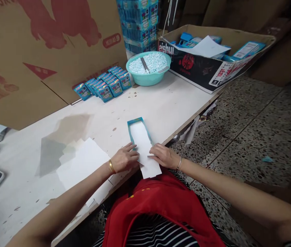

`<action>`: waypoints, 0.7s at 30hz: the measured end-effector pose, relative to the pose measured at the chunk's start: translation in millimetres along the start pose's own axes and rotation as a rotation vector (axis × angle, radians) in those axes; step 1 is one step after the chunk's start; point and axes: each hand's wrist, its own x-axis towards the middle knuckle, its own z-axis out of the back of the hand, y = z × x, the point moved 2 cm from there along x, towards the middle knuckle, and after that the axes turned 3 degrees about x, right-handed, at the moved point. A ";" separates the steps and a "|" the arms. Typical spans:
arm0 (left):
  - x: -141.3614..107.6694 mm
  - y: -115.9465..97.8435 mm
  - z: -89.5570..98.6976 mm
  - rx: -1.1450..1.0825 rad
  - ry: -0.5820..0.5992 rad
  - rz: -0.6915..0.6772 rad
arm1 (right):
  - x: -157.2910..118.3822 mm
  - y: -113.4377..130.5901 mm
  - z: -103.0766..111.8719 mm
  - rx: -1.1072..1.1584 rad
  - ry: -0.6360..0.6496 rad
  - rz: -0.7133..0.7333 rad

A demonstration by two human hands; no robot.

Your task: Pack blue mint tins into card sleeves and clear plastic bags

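A long narrow box point(134, 120) with blue edges and a white inside lies at the table's front edge, its near end reaching over the red apron. My left hand point(125, 158), with a gold bracelet, has its fingers closed on the box's left side. On the opposite side my right hand point(165, 156), wearing a thin bangle, grips the box's right edge with fingers and thumb. White card sheets point(86, 164) lie on the table to the left of my left hand.
Small blue packs point(104, 92) stand in rows before a large brown carton point(50, 51). A turquoise basin point(149, 80) holds small pale pieces and a dark bar. At the back right is an open carton point(196, 70) of blue boxes; stacked blue packs point(141, 25) stand behind.
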 end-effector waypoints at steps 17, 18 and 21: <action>3.3 -14.9 -6.6 -0.289 -0.224 0.267 | -2.6 1.6 -5.4 0.288 -0.235 -0.265; 5.3 -15.6 -5.3 -0.274 -0.244 0.312 | 1.9 3.7 -6.1 0.310 -0.276 -0.332; 15.3 -20.2 -5.2 -0.130 -0.237 0.495 | 5.3 7.2 -8.3 0.297 -0.346 -0.444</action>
